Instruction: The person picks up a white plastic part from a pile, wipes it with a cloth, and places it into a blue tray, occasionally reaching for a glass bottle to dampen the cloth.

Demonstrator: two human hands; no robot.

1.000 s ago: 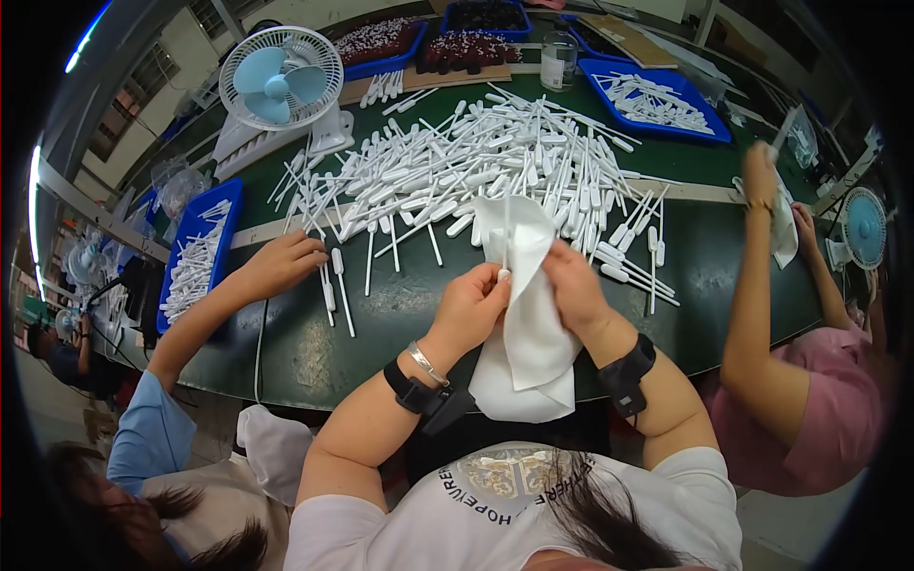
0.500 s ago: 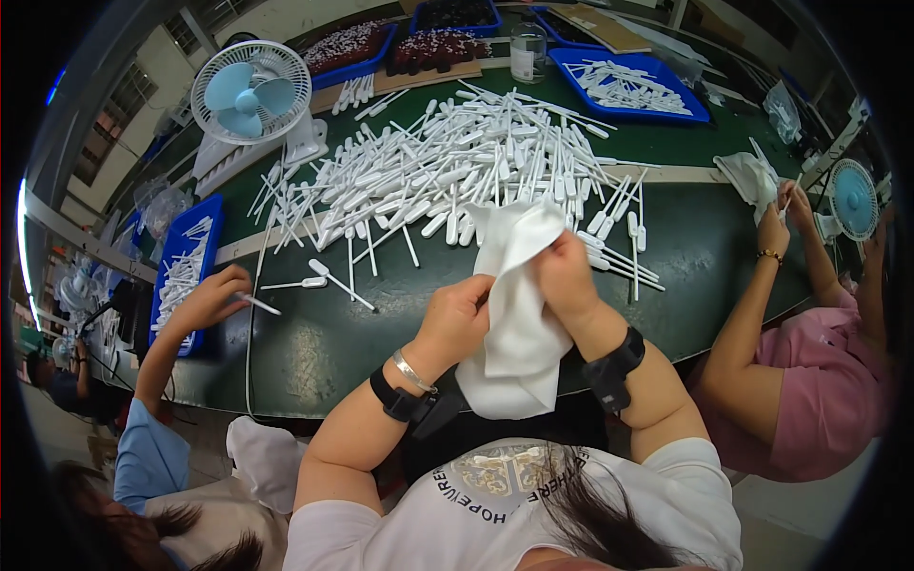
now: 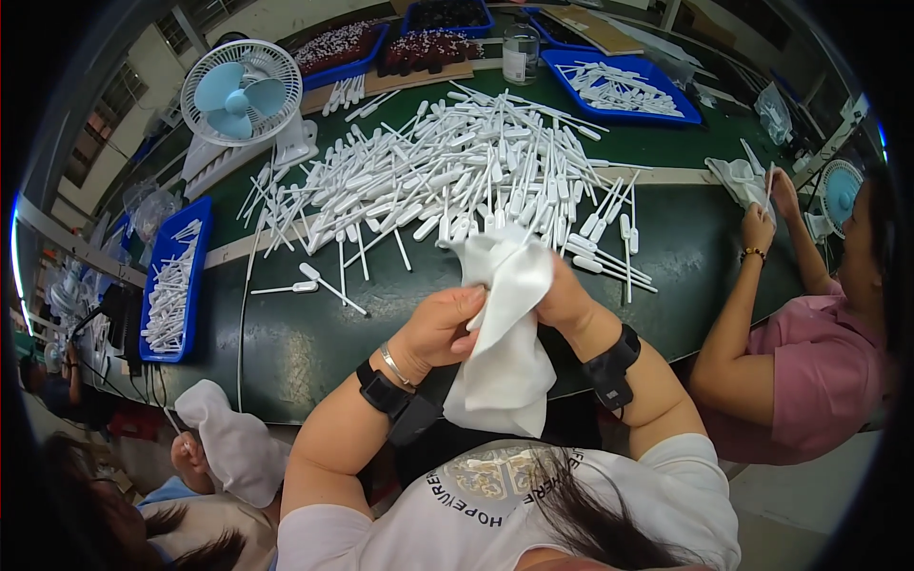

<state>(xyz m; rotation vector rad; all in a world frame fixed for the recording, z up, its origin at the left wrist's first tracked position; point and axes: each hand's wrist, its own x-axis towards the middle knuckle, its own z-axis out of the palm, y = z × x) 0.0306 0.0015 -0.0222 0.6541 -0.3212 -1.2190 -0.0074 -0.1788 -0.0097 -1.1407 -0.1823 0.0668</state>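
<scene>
A white cloth (image 3: pixel 502 366) hangs folded between my hands, just above the table's near edge, its lower end dangling toward my lap. My left hand (image 3: pixel 436 328) pinches its left side, thumb on top. On the other side my right hand (image 3: pixel 568 300) grips the cloth's upper part; some of its fingers are hidden behind the fabric. Whether anything is wrapped inside cannot be seen. Right beyond the cloth lies a big heap of white plastic sticks (image 3: pixel 447 171), each with a wider, bulb-like end. A few loose sticks (image 3: pixel 333 288) rest left of the heap.
Blue trays with white sticks stand at left (image 3: pixel 197 276) and far right (image 3: pixel 690 116). A fan (image 3: pixel 238 95) and a glass jar (image 3: pixel 520 55) are beyond the heap. Co-workers sit on both sides: one holds a white cloth (image 3: pixel 233 447), another a cloth (image 3: pixel 741 179) and stick.
My hands and the cloth have come slightly nearer to me, and the cloth is more bunched at the top. The left co-worker's hand has drawn back from the tray to their cloth.
</scene>
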